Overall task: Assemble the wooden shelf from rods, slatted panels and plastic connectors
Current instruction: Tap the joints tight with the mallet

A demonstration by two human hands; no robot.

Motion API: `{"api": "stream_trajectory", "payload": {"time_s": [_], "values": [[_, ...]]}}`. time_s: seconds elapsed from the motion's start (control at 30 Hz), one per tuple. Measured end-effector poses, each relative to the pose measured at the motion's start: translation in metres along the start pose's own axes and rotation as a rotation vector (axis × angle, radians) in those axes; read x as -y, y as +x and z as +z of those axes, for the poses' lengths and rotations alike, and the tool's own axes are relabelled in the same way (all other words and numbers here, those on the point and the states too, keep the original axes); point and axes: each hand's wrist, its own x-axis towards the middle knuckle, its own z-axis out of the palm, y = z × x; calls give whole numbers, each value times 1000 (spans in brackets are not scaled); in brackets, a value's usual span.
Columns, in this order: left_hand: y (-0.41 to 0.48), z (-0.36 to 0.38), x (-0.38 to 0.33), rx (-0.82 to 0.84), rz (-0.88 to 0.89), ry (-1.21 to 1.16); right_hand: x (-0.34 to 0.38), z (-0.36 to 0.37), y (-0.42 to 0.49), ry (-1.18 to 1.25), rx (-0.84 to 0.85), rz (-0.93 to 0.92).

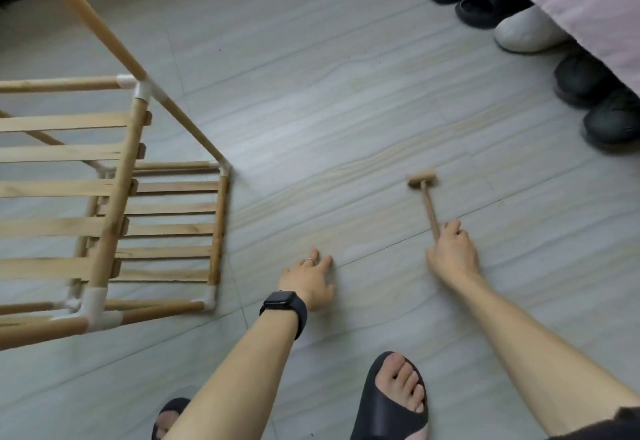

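pale matt wood shelf (114, 197) and mallet (426, 197), glossy white plastic connectors (95, 304), smooth grey floor (329, 93).

Grey plank floor (346, 110): shelf (119, 197) at left, mallet (427, 202) head apparently resting centre-right, five shoes (530, 32) top right, two sandalled feet (398, 380) at bottom.

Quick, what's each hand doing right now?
Left hand: open, resting on the floor.
Right hand: holding the mallet by its handle.
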Motion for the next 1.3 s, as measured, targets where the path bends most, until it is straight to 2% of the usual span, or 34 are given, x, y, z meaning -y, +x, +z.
{"api": "stream_trajectory", "payload": {"time_s": [0.1,0.2,0.33,0.47,0.57,0.67,0.87,0.97,1.03,1.13,1.3], "values": [[-29,-18,2,2,-4,-64,28,7,-35,36,154,-38],[-75,-54,7,-157,50,-29,59,-9,-66,200,124,-15],[-162,-118,10,-546,150,139,107,-62,-104,464,64,-182],[-260,-174,7,-1001,243,349,160,-134,-155,672,-105,-411],[-334,-204,14,-1277,283,356,196,-185,-198,782,-206,-587],[-389,-222,43,-1449,217,256,228,-227,-239,916,-145,-765],[-427,-204,142,-1570,-58,-117,260,-274,-309,803,46,-1122],[-420,-174,187,-1543,-175,-281,268,-284,-336,712,109,-1213],[-413,-153,203,-1539,-172,-311,273,-292,-350,788,221,-1217],[-398,-137,208,-1626,-122,-255,282,-303,-363,970,329,-1202],[-386,-144,202,-1704,-210,-207,310,-312,-380,1209,306,-1232]]}}
